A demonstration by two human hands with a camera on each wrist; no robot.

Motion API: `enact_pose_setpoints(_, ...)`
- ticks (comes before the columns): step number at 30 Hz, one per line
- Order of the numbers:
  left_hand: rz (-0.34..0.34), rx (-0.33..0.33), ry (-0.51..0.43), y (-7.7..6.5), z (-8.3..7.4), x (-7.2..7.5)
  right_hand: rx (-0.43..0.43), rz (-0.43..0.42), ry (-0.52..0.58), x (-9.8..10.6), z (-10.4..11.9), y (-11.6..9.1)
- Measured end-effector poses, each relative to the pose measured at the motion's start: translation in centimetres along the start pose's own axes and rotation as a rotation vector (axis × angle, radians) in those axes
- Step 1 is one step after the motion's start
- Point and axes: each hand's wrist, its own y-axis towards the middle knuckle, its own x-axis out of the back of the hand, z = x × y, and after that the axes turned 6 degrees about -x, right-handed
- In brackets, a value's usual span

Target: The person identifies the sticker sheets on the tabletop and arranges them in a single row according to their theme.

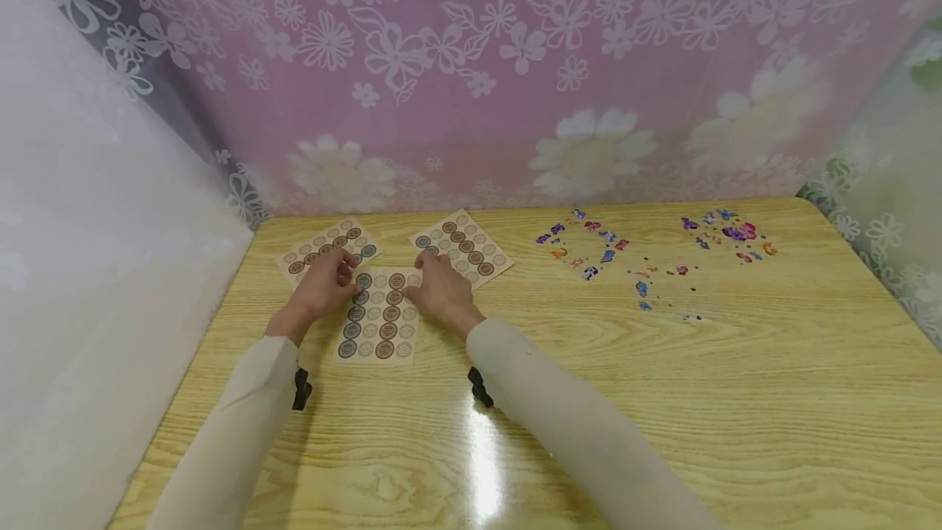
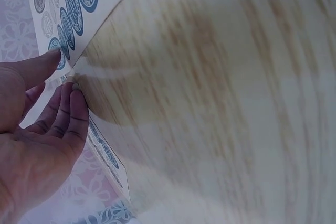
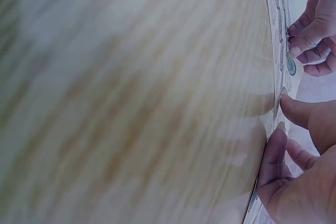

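Observation:
A sheet of round stickers (image 1: pixel 376 334), printed with blue, brown and pale circles, lies flat on the wooden table. My left hand (image 1: pixel 321 287) holds its upper left corner; the thumb is over the printed face and the curled fingertips are by the edge. At the upper right corner my right hand (image 1: pixel 444 291) pinches the sheet, thumb on the circles and index finger at the far edge. Behind the left hand is a second sticker sheet (image 1: pixel 293 258), turned at an angle. A third sticker sheet (image 1: pixel 488 254) lies partly beneath the right hand.
Loose colourful small stickers form a rough ring (image 1: pixel 591 272) right of the sheets. Another colourful cluster (image 1: pixel 736 233) lies at the far right, with scattered pieces (image 1: pixel 643 289) nearer. A flowered pink curtain (image 1: pixel 471 121) borders the table's back; pale cloth (image 1: pixel 96 268) hangs at left.

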Motion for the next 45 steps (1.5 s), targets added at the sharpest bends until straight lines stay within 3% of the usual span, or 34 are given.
enact_pose_setpoints(9,-0.016,0.042,0.041,0.0,-0.1,0.0,0.004,0.014,0.007,0.2,0.0,0.2)
enact_pose_setpoints(19,-0.13,0.065,0.048,-0.7,0.0,-0.8,0.033,0.009,-0.011,0.5,-0.6,0.5)
enact_pose_setpoints(27,-0.203,0.072,-0.151,-0.9,-0.2,-0.9,0.078,0.027,0.108,0.9,-1.0,-0.1)
enact_pose_setpoints(35,-0.178,-0.003,-0.143,-1.6,0.1,-0.3,0.092,0.051,0.218,1.4,-1.0,-1.2)
enact_pose_setpoints(45,-0.126,0.007,-0.127,-3.5,1.9,0.2,0.123,0.111,0.267,0.3,-0.3,-2.1)
